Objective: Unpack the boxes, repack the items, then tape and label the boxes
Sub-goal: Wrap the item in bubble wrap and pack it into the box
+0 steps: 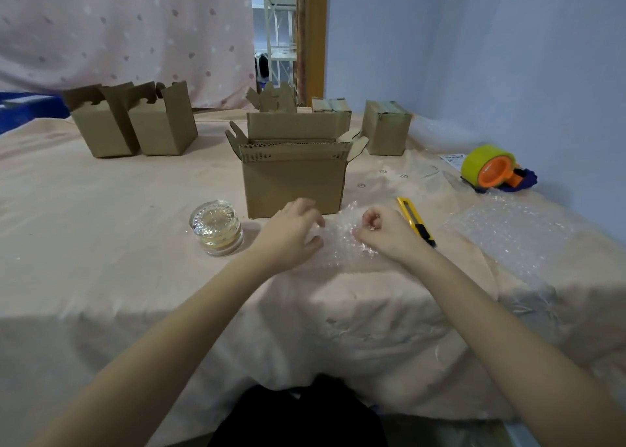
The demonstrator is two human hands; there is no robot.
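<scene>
An open cardboard box [294, 185] stands in the middle of the table with its flaps up. Just in front of it lies a bundle of bubble wrap [340, 239]. My left hand [291, 234] grips its left side with curled fingers and thumb. My right hand [384, 231] pinches its right side, fingers curled tight. What the wrap holds is hidden. Left of my hands, a clear round glass jar [216, 231] sits on the cloth.
A yellow utility knife [416, 221] lies right of my right hand. A tape dispenser [496, 170] with a yellow-green roll sits far right, with a loose bubble wrap sheet [508, 229] in front. Two open boxes [135, 124] stand back left, closed boxes [386, 128] back right.
</scene>
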